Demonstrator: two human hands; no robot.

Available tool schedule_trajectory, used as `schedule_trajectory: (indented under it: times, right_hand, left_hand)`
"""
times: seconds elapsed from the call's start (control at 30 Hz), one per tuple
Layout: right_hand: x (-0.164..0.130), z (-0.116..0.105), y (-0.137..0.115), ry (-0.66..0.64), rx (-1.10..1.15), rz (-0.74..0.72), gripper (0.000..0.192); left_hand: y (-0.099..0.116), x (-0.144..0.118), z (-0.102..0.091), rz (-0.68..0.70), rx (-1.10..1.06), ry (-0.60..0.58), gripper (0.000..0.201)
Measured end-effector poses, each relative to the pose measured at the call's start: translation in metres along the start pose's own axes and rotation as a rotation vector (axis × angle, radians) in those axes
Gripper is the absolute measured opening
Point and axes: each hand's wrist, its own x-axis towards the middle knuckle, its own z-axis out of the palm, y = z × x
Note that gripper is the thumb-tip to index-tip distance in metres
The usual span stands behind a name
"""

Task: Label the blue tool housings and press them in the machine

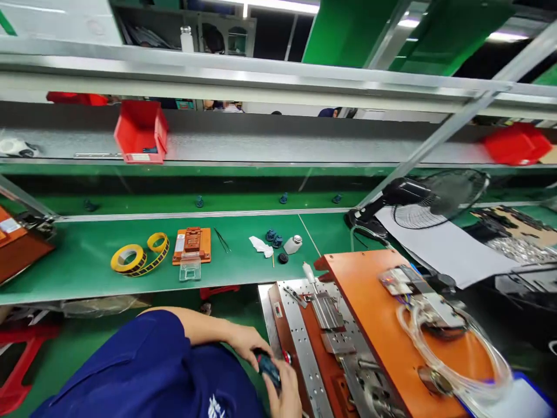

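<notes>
My left hand (pixel 249 342) and my right hand (pixel 285 392) are together low in the head view, close to my body. Both are closed around a small dark blue plastic part (pixel 268 369) with a black end and a touch of red. Fingers cover much of it, so its exact kind does not show. Just right of my hands stands a metal fixture (pixel 300 331) with perforated rails and a toggle clamp (pixel 322 302). On the bench ahead lie similar dark blue parts (pixel 274 238), a white bottle (pixel 293 244), a black cap (pixel 282 258) and a white tissue (pixel 261 247).
An orange machine housing (pixel 361 302) with coiled clear tubing (pixel 413 325) fills the right. Yellow label tape (pixel 130 259), an orange jig (pixel 191 244) and tweezers (pixel 222 240) lie on the green bench. A black fan (pixel 404 197) stands behind; a red bin (pixel 141 130) sits on the shelf.
</notes>
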Motion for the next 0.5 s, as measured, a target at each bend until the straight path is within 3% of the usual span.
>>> schedule_trajectory:
  times: [0.1,0.2,0.27,0.37,0.5]
  right_hand:
    - [0.057,0.016,-0.028,0.052,-0.082,-0.16,0.03]
    - [0.107,0.029,-0.067,0.085,-0.11,-0.336,0.032]
    - [0.135,0.04,-0.093,0.116,-0.097,-0.402,0.035]
    - [0.171,0.059,-0.123,0.179,-0.071,-0.389,0.044]
    - [0.21,0.085,-0.136,0.067,-0.072,-0.336,0.046]
  left_hand:
    - [0.005,-0.004,-0.038,0.165,0.166,-0.059,0.07]
    - [-0.004,-0.02,-0.087,0.213,0.138,0.066,0.075]
    - [-0.02,-0.035,-0.119,0.203,0.015,0.243,0.069]
    - [-0.062,-0.063,-0.181,0.077,-0.137,0.627,0.05]
    - [-0.144,-0.107,-0.301,-0.15,-0.209,1.114,0.034]
